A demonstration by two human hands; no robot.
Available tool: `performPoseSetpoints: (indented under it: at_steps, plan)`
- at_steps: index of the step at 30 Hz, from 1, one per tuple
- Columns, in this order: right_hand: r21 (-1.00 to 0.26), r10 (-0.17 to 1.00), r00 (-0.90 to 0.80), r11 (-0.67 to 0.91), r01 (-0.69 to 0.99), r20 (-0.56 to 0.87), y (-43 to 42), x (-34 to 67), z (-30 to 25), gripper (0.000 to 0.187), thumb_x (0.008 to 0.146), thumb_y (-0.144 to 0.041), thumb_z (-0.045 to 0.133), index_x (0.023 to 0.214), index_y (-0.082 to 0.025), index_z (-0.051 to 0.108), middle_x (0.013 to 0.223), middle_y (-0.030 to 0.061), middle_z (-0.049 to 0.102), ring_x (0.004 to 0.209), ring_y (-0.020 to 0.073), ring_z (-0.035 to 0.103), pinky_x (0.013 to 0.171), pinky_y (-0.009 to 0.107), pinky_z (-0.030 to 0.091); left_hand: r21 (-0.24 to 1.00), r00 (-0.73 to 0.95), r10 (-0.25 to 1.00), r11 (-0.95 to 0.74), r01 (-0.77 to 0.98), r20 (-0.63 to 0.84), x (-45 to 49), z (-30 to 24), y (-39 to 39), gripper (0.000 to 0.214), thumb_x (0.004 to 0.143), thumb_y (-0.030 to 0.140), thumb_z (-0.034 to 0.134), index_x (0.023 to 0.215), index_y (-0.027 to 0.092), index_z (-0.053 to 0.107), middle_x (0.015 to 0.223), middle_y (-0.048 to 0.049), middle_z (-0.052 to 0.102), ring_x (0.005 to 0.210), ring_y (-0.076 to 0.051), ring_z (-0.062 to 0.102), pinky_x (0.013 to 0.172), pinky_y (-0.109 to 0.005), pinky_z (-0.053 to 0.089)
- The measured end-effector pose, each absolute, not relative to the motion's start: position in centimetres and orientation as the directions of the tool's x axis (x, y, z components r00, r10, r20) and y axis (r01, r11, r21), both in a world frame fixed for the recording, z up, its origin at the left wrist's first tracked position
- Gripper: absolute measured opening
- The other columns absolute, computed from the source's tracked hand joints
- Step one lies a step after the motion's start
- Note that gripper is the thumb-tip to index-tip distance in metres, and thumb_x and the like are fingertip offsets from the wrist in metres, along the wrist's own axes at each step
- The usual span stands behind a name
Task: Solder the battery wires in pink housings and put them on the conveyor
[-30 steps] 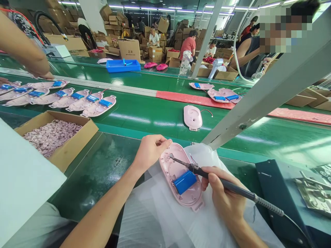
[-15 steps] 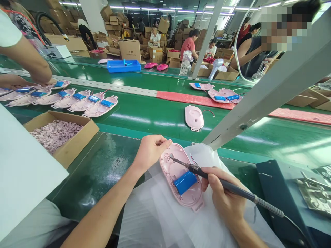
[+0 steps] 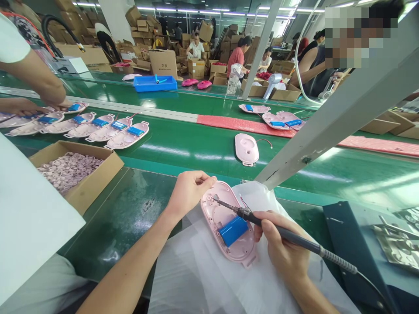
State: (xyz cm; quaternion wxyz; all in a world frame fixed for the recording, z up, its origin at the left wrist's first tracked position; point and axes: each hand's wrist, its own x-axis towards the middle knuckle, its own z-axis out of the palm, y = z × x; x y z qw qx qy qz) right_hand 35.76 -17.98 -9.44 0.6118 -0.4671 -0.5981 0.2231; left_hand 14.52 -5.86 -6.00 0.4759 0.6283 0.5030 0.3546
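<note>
My left hand (image 3: pixel 189 194) is curled at the far left rim of the pink plastic shell (image 3: pixel 218 222), fingers closed and bunched against the edge, holding it steady. My right hand (image 3: pixel 278 237) pinches the soldering iron (image 3: pixel 288 233) like a pen, thumb and fingers pressed together round the dark handle, with the tip reaching over the shell toward its far end. The shell lies open side up on a white plastic sheet (image 3: pixel 209 270), near me and just right of centre. A blue battery pack (image 3: pixel 229 231) sits in its near half, and thin red wires (image 3: pixel 244 203) run by the far right of the shell.

Step in hand looks like soldering inside the shell, iron tip down at the far end, though the joint itself is too small to make out. From how things lie, the next move calls for a steady tip on that spot and the left hand keeping the shell from sliding on the sheet.

Farther off on the green conveyor belt (image 3: pixel 203 148), more shells with blue packs (image 3: pixel 127 133) lie in a row at left, a co-worker's hands (image 3: pixel 55 104) at their end. A cardboard box (image 3: pixel 78 174) of small pink moulded parts (image 3: pixel 70 172) sits near left
</note>
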Motion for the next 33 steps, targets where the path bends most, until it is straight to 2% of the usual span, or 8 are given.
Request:
performPoseSetpoints:
  at_steps: [14, 33]
  plan:
    - [-0.847, 0.832, 0.203, 0.463, 0.261, 0.517, -17.93, 35.76, -9.34, 0.016, 0.101, -0.025, 0.067, 0.102, -0.026, 0.083, 0.058, -0.0040, 0.069, 0.047, 0.0137, 0.064, 0.049, 0.025, 0.054, 0.951, 0.243, 0.970, -0.046, 0.307, -0.032, 14.55, -5.99, -5.95, 0.034, 0.083, 0.047, 0.071, 0.067, 0.016, 0.072, 0.068, -0.0031, 0.069, 0.064, -0.015, 0.056, 0.062, -0.027, 0.039]
    - [-0.838, 0.832, 0.181, 0.465, 0.288, 0.524, -17.85, 35.73, -9.22, 0.018, 0.102, -0.027, 0.066, 0.099, -0.023, 0.083, 0.057, -0.0030, 0.069, 0.046, 0.0140, 0.064, 0.047, 0.025, 0.054, 0.949, 0.239, 0.971, -0.047, 0.311, -0.030, 14.55, -5.89, -5.95, 0.034, 0.083, 0.047, 0.072, 0.069, 0.017, 0.074, 0.069, -0.0039, 0.072, 0.065, -0.016, 0.059, 0.062, -0.028, 0.041]
